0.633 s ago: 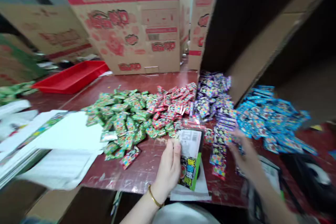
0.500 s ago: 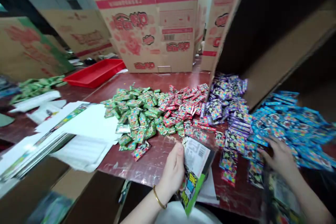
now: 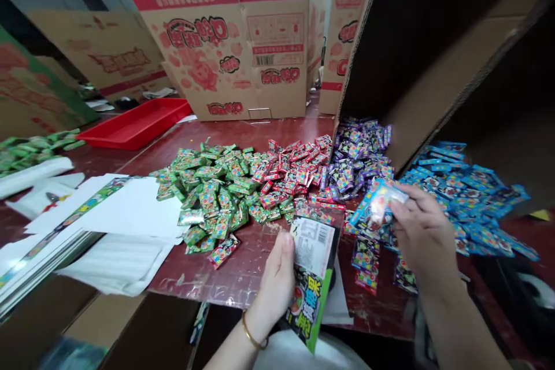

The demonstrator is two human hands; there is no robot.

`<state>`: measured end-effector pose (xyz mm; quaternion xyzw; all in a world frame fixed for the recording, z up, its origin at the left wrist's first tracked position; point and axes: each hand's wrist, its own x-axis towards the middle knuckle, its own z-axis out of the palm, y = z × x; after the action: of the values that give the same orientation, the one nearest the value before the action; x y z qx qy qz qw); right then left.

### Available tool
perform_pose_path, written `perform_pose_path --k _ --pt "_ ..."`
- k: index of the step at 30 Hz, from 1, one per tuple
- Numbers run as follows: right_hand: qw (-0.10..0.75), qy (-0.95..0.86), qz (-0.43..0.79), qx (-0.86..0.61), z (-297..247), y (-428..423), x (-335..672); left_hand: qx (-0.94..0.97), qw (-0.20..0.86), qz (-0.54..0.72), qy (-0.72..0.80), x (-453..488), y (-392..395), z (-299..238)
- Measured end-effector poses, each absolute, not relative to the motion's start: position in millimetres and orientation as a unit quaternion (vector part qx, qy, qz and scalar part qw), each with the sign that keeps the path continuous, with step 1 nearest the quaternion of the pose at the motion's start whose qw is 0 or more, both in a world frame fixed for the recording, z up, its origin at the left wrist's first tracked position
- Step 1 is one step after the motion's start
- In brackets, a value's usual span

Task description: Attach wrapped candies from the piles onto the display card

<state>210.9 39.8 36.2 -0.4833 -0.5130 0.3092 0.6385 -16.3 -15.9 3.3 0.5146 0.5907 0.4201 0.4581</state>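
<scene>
My left hand point(image 3: 277, 277) is closed on a black and green printed pouch point(image 3: 310, 283), held upright over the table's front edge; a clear strip runs along its top. In my right hand point(image 3: 422, 231) is a blue candy packet point(image 3: 377, 208), pinched between thumb and fingers, to the right of the pouch and apart from it. Behind my hands lie heaps of small packets: green packets point(image 3: 217, 185), red packets point(image 3: 299, 165), purple packets point(image 3: 358, 150) and blue packets point(image 3: 468, 196). A single red packet point(image 3: 224, 250) lies in front of the green heap.
A tall printed carton point(image 3: 243, 40) stands behind the heaps, and an open cardboard box point(image 3: 368, 23) leans at the right. White sheets point(image 3: 134, 208) and a red tray point(image 3: 134, 124) are on the left. A brown carton point(image 3: 108, 318) sits below the table edge.
My right hand has lifted from the blue heap and moved left and up with a blue packet toward the pouch. My left hand still holds the pouch. The view has shifted slightly right.
</scene>
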Motion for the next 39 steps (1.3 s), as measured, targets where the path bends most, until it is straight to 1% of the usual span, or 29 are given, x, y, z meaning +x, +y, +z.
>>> perform_pose_path --k 3,6,9,11,13,14,16,18,19,24,26,30,31,32,33,35,37,38,39 --pt "0.638 -0.550 0.311 -0.440 50 48 182 0.543 0.417 0.409 0.603 -22 -23 6" --pt "0.556 -0.657 0.336 -0.382 55 60 163 0.540 0.392 0.414 0.618 -32 -27 9" --pt "0.479 -0.711 0.386 -0.342 57 74 157 0.528 0.397 0.418 0.624 -42 -28 13" --pt "0.439 -0.734 0.390 -0.340 59 81 157 0.524 0.416 0.414 0.617 -48 -28 16" --pt "0.413 -0.758 0.370 -0.344 60 85 157 0.528 0.438 0.410 0.601 -53 -27 19" --pt "0.415 -0.760 0.358 -0.349 60 85 157 0.533 0.450 0.409 0.589 -54 -26 20" --pt "0.446 -0.746 0.339 -0.360 60 84 155 0.550 0.468 0.406 0.561 -57 -23 22" --pt "0.474 -0.727 0.344 -0.360 59 81 153 0.566 0.478 0.404 0.537 -58 -19 23" --pt "0.471 -0.723 0.358 -0.355 58 80 153 0.570 0.482 0.405 0.527 -58 -17 23" --pt "0.377 -0.711 0.467 -0.366 58 75 165 0.554 0.522 0.419 0.495 -52 -13 20" --pt "0.353 -0.726 0.464 -0.363 63 72 176 0.536 0.559 0.420 0.473 -49 -14 17" --pt "0.250 -0.801 0.417 -0.350 71 66 206 0.508 0.632 0.386 0.440 -47 -16 11" --pt "0.239 -0.799 0.416 -0.362 70 64 213 0.504 0.639 0.379 0.440 -48 -16 10" --pt "0.247 -0.781 0.427 -0.383 67 63 218 0.501 0.642 0.376 0.442 -48 -16 9" --pt "0.275 -0.747 0.446 -0.409 62 61 222 0.499 0.641 0.377 0.445 -48 -15 8" --pt "0.387 -0.646 0.475 -0.456 49 57 223 0.499 0.637 0.381 0.448 -46 -14 7" --pt "0.517 -0.555 0.457 -0.465 35 52 214 0.505 0.631 0.382 0.449 -42 -13 6" --pt "0.564 -0.531 0.441 -0.454 29 49 207 0.507 0.629 0.383 0.448 -40 -12 7" --pt "0.591 -0.522 0.428 -0.441 24 45 199 0.506 0.630 0.385 0.445 -37 -11 7"
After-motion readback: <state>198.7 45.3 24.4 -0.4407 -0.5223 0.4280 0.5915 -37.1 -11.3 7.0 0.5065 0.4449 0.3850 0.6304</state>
